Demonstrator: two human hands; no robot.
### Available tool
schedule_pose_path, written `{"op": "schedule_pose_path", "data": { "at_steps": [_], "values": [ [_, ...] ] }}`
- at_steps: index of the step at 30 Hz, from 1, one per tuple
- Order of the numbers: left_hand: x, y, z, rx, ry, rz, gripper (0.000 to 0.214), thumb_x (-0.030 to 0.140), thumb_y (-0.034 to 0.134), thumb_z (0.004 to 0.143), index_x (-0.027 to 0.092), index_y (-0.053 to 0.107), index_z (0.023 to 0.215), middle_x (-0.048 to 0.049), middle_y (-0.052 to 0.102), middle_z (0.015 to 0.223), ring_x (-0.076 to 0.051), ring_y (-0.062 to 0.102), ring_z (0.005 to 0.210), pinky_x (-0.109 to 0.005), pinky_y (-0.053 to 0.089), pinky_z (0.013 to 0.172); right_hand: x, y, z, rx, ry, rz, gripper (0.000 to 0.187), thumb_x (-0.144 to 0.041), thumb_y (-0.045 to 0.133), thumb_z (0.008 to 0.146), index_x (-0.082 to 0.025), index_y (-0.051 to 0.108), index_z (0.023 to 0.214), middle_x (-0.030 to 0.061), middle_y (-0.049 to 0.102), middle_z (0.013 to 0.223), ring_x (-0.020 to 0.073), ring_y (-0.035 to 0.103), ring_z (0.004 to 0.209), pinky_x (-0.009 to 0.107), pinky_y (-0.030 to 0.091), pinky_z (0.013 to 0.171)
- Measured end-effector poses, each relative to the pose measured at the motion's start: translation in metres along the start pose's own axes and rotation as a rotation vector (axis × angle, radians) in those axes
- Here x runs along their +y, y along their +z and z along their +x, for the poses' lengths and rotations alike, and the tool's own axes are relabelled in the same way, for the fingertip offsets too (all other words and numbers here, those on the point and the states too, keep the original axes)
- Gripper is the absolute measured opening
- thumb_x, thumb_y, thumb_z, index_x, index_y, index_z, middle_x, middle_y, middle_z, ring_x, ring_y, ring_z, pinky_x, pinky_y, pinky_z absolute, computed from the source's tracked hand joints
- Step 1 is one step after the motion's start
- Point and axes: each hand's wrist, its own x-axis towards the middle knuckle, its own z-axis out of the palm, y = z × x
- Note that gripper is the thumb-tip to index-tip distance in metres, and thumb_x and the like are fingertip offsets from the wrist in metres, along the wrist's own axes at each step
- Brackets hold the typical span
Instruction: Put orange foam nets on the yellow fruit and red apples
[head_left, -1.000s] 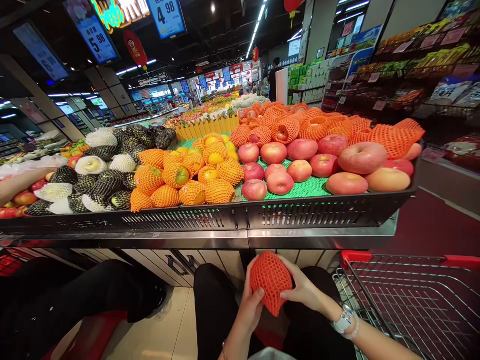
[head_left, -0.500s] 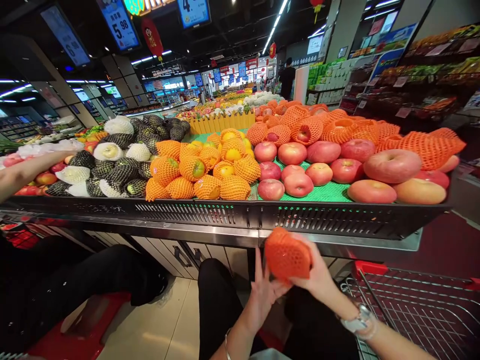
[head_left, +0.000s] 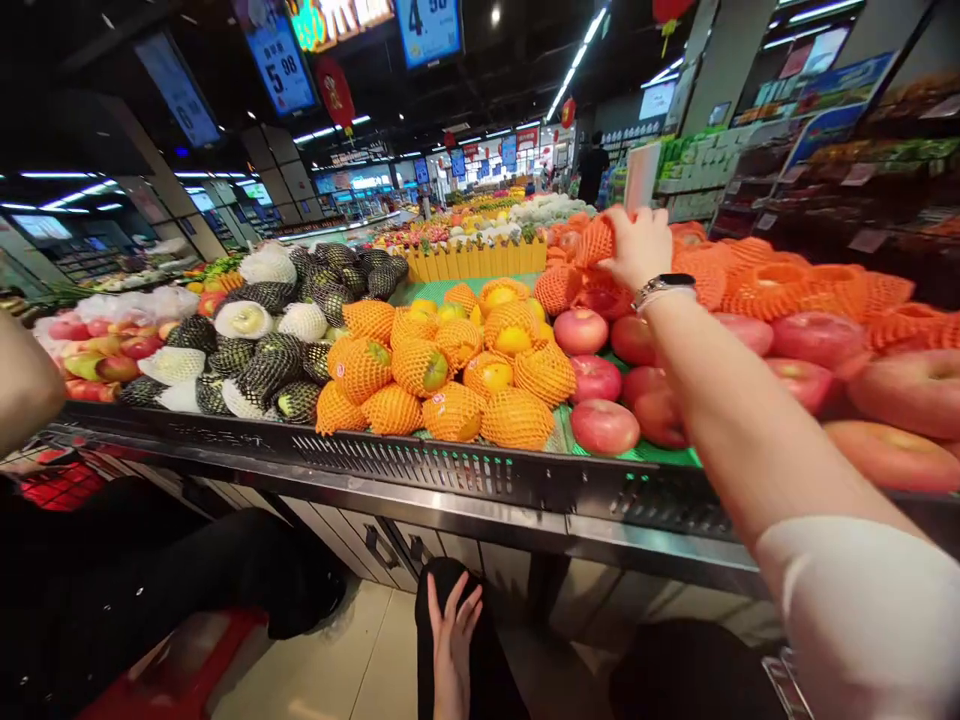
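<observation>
My right hand is stretched far out over the fruit display, closed on a fruit in an orange foam net at the back pile of netted apples. Bare red apples lie on the green mat beneath my forearm. My left hand hangs low below the display's edge, open and holding nothing, fingers apart over my dark trouser leg.
Netted oranges fill the middle of the black display tray; fruit in black and white nets lies to their left. Another person's arm and dark-clothed leg are at the far left. A red basket sits low left.
My right hand has carried the orange-netted fruit from below the display's edge up and out to the back pile. My left hand let go and dropped down, open.
</observation>
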Motion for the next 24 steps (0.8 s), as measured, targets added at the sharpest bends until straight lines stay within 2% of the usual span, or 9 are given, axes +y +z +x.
{"op": "schedule_pose_path", "data": {
  "at_steps": [3,5,7,10,13,15,19,22,24],
  "values": [
    [-0.006,-0.014,0.017,0.073,0.016,0.003,0.098,0.055,0.068,0.073,0.031,0.012,0.150,-0.0133,0.064,0.123,-0.030,0.064,0.107,-0.042,0.045,0.097,0.005,0.031,0.021,-0.081,0.183,-0.089,0.100,-0.065,0.043,0.064,0.030,0.042,0.094,0.0444,0.038,0.121,0.0425,0.030,0.125,0.049,0.026,0.080],
    [-0.007,-0.012,0.027,0.074,-0.010,0.009,0.094,0.054,0.070,0.072,0.028,0.022,0.148,-0.0140,0.066,0.120,-0.029,0.066,0.104,-0.042,0.046,0.095,0.005,0.043,0.029,-0.126,0.194,-0.118,0.099,-0.063,0.054,0.062,0.029,0.044,0.098,0.0475,0.033,0.125,0.0457,0.027,0.127,0.054,0.022,0.085],
    [-0.007,-0.007,0.032,0.046,-0.034,0.038,0.087,0.054,0.072,0.070,0.026,0.035,0.144,-0.0143,0.067,0.116,-0.029,0.067,0.100,-0.042,0.047,0.092,0.007,0.052,0.035,-0.192,0.137,-0.091,0.091,-0.056,0.061,0.066,0.025,0.047,0.104,0.0495,0.019,0.135,0.0474,0.018,0.133,0.059,0.018,0.088],
    [-0.006,0.000,0.029,-0.035,-0.009,0.188,0.076,0.059,0.069,0.070,0.022,0.050,0.133,-0.0147,0.068,0.113,-0.028,0.067,0.097,-0.041,0.046,0.093,0.016,0.063,0.042,-0.287,0.050,-0.007,0.072,-0.044,0.070,0.070,0.015,0.054,0.107,0.0405,0.001,0.147,0.0450,0.001,0.139,0.064,0.015,0.093],
    [-0.010,-0.004,0.018,-0.042,0.034,0.512,0.061,0.057,0.064,0.076,0.020,0.059,0.124,-0.0126,0.069,0.109,-0.026,0.064,0.100,-0.040,0.043,0.099,0.033,0.072,0.048,-0.253,0.006,0.045,0.051,-0.032,0.072,0.074,0.009,0.060,0.102,0.0323,0.010,0.151,0.0397,-0.002,0.142,0.067,0.008,0.099],
    [-0.016,-0.010,0.012,-0.037,0.045,0.719,0.050,0.054,0.061,0.079,0.022,0.064,0.117,-0.0108,0.069,0.108,-0.026,0.062,0.104,-0.041,0.042,0.102,0.042,0.076,0.051,-0.199,-0.044,0.109,0.042,-0.031,0.067,0.077,0.008,0.062,0.092,0.0319,0.012,0.151,0.0349,-0.001,0.144,0.063,0.006,0.103],
    [-0.027,-0.020,0.006,-0.143,0.156,0.940,0.035,0.045,0.056,0.085,0.027,0.069,0.112,-0.0096,0.067,0.115,-0.030,0.057,0.114,-0.049,0.039,0.107,0.038,0.063,0.049,-0.199,-0.053,0.181,0.042,-0.040,0.058,0.070,-0.002,0.055,0.054,0.0367,0.009,0.148,0.0418,0.004,0.142,0.060,0.013,0.100],
    [-0.028,-0.020,0.005,-0.201,0.268,1.003,0.032,0.039,0.053,0.088,0.030,0.068,0.114,-0.0094,0.065,0.121,-0.031,0.053,0.121,-0.054,0.035,0.110,0.020,0.030,0.032,-0.055,-0.074,0.131,0.052,-0.043,0.035,0.074,-0.008,0.039,0.036,0.0293,0.004,0.151,0.0442,0.002,0.139,0.059,0.015,0.094],
    [-0.026,-0.019,0.003,-0.185,0.328,1.019,0.030,0.036,0.052,0.088,0.031,0.068,0.114,-0.0090,0.064,0.123,-0.032,0.048,0.127,-0.057,0.029,0.113,0.009,0.005,0.008,0.043,-0.086,0.183,0.058,-0.042,0.028,0.076,-0.003,0.039,0.036,0.0205,0.001,0.154,0.0441,0.003,0.138,0.058,0.021,0.088]
  ]
}}
